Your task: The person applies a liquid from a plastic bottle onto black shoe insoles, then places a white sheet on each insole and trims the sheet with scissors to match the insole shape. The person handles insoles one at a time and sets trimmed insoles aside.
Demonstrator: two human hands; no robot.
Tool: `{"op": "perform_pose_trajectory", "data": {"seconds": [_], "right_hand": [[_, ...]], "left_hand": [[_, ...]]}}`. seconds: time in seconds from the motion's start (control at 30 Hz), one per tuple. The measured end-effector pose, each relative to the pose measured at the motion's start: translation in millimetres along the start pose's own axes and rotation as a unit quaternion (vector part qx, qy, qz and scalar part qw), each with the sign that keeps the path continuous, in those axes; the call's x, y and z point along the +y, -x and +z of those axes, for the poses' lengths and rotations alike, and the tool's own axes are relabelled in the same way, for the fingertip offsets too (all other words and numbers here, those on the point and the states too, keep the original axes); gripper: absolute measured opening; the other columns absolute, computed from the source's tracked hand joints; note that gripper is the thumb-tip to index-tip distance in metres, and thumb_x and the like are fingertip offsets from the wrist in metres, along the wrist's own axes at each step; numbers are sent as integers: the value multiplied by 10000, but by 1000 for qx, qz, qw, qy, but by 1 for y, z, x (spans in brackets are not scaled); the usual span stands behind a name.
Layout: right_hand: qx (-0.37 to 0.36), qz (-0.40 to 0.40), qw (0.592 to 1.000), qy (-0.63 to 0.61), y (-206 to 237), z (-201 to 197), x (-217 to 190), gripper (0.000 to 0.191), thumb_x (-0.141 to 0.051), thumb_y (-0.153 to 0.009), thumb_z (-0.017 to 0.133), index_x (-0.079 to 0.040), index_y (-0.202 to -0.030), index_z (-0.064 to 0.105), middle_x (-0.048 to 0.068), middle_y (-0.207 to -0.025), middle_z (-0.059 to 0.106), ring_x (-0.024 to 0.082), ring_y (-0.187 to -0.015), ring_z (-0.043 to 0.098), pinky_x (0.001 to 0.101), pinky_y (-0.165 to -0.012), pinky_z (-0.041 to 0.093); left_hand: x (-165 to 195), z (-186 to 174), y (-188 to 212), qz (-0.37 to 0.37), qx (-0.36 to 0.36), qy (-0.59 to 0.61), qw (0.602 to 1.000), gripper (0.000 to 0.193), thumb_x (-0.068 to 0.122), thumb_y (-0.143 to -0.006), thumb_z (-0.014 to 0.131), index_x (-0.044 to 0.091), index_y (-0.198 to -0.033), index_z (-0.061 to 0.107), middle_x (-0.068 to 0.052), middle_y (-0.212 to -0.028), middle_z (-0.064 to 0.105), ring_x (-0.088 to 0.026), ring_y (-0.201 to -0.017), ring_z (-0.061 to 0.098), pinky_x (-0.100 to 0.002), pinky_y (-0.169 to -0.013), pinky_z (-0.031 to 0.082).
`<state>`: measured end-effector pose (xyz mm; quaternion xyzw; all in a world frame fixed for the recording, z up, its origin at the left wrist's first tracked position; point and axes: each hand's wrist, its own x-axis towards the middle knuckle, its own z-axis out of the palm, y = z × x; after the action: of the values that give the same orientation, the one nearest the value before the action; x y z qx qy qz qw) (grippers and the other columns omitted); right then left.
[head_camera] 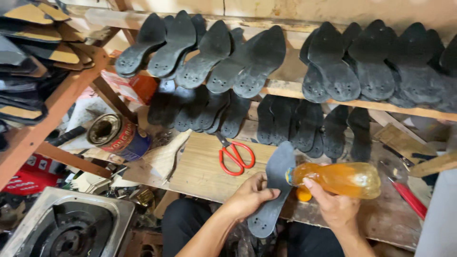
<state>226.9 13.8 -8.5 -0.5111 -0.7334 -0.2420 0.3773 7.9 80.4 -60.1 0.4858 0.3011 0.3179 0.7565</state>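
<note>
My left hand grips a dark grey shoe sole by its middle, holding it over the front edge of the wooden board. My right hand holds a clear plastic bottle of amber liquid tipped sideways, its mouth against the sole's upper part. An orange cap shows just under the bottle's neck.
Red-handled scissors lie on the board. Several dark soles lean in rows on the wooden rails behind. A round tin can stands at left, a metal gas stove at lower left, a red-handled tool at right.
</note>
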Motion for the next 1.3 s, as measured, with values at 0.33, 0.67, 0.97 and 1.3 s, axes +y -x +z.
{"op": "perform_pose_trajectory", "data": {"seconds": [0.33, 0.67, 0.97, 1.3], "right_hand": [[-50, 227, 894, -383, -21, -1, -23, 290, 5, -785, 795, -24, -1057, 697, 105, -1030, 744, 233, -925, 731, 335, -822, 582], [-41, 89, 957, -273, -25, -10, -14, 500, -70, -711, 858, -8, -1151, 629, 125, -1079, 716, 271, -982, 713, 367, -868, 579], [-158, 256, 931, -206, 12, -31, -1, 417, -75, -602, 908, -35, -984, 746, 63, -900, 781, 195, -773, 786, 334, -720, 620], [-24, 190, 931, -310, -4, -18, -20, 323, -2, -769, 826, -13, -1071, 711, 84, -1052, 756, 169, -943, 747, 286, -847, 594]], "left_hand": [[23, 24, 3, -77, 4, -202, 976, 440, 148, -800, 704, -28, -1184, 578, -127, -1044, 701, -192, -937, 667, -309, -831, 540], [31, 34, 10, -25, 9, -191, 981, 431, 115, -824, 684, -18, -1216, 564, -139, -1045, 713, -196, -955, 671, -314, -845, 535], [8, 0, 4, 24, -3, -62, 998, 341, -11, -903, 692, -122, -1197, 560, -110, -1023, 637, -161, -923, 611, -299, -819, 518], [24, 24, 14, -47, 12, -171, 984, 372, 102, -816, 713, -49, -1140, 608, -122, -983, 673, -173, -871, 631, -313, -771, 528]]}}
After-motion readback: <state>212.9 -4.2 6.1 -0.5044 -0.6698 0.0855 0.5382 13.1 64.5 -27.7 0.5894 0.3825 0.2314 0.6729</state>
